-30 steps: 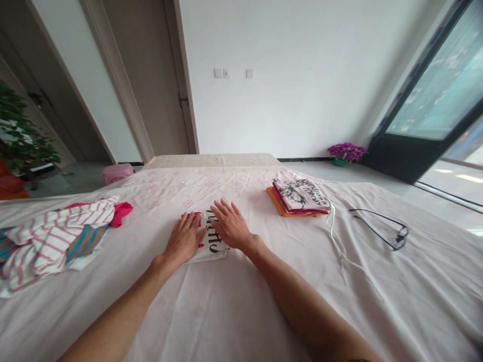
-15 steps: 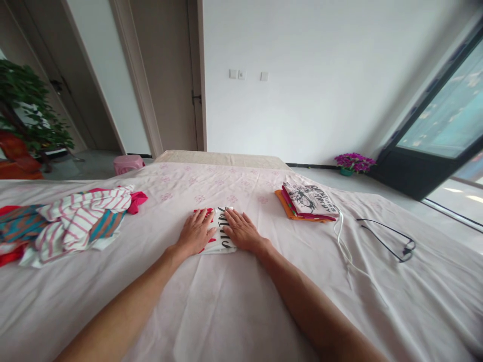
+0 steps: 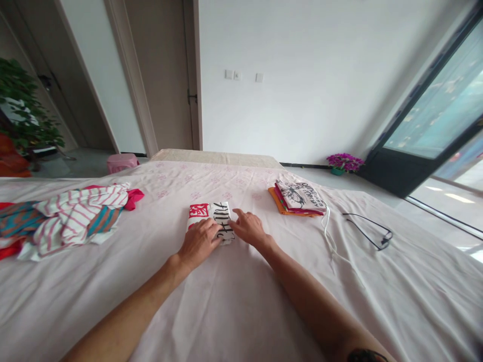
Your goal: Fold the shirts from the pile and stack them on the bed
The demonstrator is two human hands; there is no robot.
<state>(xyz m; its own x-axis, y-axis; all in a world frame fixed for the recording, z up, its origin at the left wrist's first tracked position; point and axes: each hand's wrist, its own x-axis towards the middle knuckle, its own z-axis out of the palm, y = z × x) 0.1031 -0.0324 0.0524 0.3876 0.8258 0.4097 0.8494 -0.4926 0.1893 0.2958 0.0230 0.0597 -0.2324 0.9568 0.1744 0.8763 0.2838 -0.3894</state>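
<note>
A small folded white garment point(image 3: 211, 207) with red and black print lies flat on the bed in front of me, probably a T-shirt. My left hand point(image 3: 200, 242) rests on its lower part, fingers stretched out over the cloth. At the garment's right edge is my right hand point(image 3: 249, 229), its thumb and index finger apart and the thumb touching or close to the cloth. To the right sits a stack of folded clothes point(image 3: 300, 196), a printed pale piece on top, with a white cord point(image 3: 329, 236) trailing from it.
A loose heap of striped and red clothes point(image 3: 75, 213) lies at the left. Black-framed glasses point(image 3: 381, 241) rest on the pale bed sheet point(image 3: 241, 311) at the right. Beyond the bed are a pink stool point(image 3: 123, 163), purple flowers point(image 3: 344, 162) and a white wall.
Both hands have slid off the garment's upper part: the left toward me, the right outward to its edge. More of the red and black print shows. The view has shifted slightly.
</note>
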